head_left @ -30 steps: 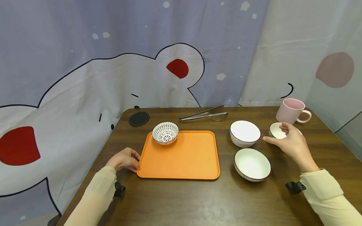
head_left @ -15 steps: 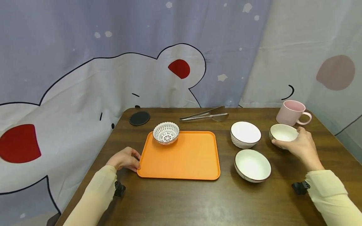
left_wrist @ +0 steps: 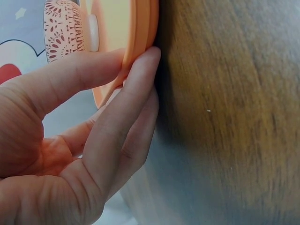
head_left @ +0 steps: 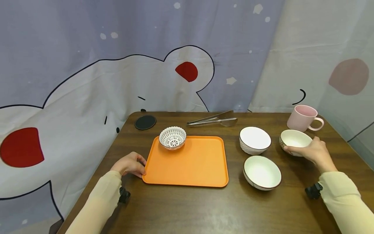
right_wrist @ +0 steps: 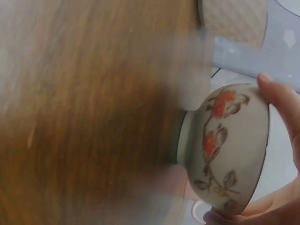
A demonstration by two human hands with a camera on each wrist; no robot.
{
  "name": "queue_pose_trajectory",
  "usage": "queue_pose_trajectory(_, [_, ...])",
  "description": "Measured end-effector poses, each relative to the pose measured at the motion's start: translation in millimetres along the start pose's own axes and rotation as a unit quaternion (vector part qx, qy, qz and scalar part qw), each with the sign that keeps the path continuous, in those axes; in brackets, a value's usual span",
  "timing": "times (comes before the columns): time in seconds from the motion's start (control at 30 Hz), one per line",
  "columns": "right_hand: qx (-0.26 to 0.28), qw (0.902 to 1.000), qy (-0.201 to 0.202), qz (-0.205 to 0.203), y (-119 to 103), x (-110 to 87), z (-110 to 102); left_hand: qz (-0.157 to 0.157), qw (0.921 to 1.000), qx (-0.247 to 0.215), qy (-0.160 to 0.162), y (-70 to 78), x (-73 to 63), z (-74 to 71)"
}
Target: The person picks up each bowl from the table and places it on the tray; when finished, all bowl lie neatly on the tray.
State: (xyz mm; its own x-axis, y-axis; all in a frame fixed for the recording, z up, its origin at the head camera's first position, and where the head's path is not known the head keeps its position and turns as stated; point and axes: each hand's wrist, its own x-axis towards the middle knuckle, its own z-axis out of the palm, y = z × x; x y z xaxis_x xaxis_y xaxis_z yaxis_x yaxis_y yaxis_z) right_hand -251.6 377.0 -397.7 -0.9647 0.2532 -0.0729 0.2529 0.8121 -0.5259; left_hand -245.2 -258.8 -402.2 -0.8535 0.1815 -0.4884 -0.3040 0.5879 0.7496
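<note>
At the left my left hand (head_left: 130, 164) pinches the near left corner of an orange tray (head_left: 193, 165). In the left wrist view the thumb lies at the tray's rim and the fingers reach its outer side. A white bowl with a cut-style pattern (head_left: 172, 138) sits at the tray's back left. On the right my right hand (head_left: 317, 154) grips a small bowl (head_left: 294, 138), thumb on one side of the rim and fingers on the other. The right wrist view shows red flowers on this bowl's outside (right_wrist: 229, 145) and its foot close to the tabletop.
Between the tray and the gripped bowl stand a white textured bowl (head_left: 255, 139) and a wider bowl (head_left: 262, 172) nearer me. Behind the gripped bowl is a pink mug (head_left: 302, 117). Metal tongs (head_left: 211, 121) and a black coaster (head_left: 145, 122) lie along the back of the wooden table (head_left: 187, 208).
My right hand has come down from above the small flowered bowl and closed its thumb and fingers on the rim. The left hand stays at the tray's corner.
</note>
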Motion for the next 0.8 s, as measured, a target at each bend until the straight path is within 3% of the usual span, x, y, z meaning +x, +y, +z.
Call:
queue_pose_trajectory(0.23, [-0.006, 0.9992, -0.039, -0.009, 4.5, 5.3, -0.5, -0.012, 0.9998, 0.013, 0.003, -0.4, 1.6, -1.0])
queue_pose_trajectory(0.37, [-0.003, 0.9993, -0.022, -0.031, 6.2, 7.0, 0.7, -0.011, 0.9998, 0.014, 0.002, -0.7, 1.4, -1.4])
queue_pose_trajectory(0.63, [0.008, 0.9994, 0.020, -0.027, 8.0, 1.3, 4.5, -0.012, 0.9999, 0.010, 0.006, -0.8, 2.6, -1.1])
queue_pose_trajectory(0.8, [0.003, 0.9990, 0.026, -0.038, 8.0, -2.2, 1.0, -0.012, 0.9999, 0.006, 0.007, -0.8, 2.6, -0.9])
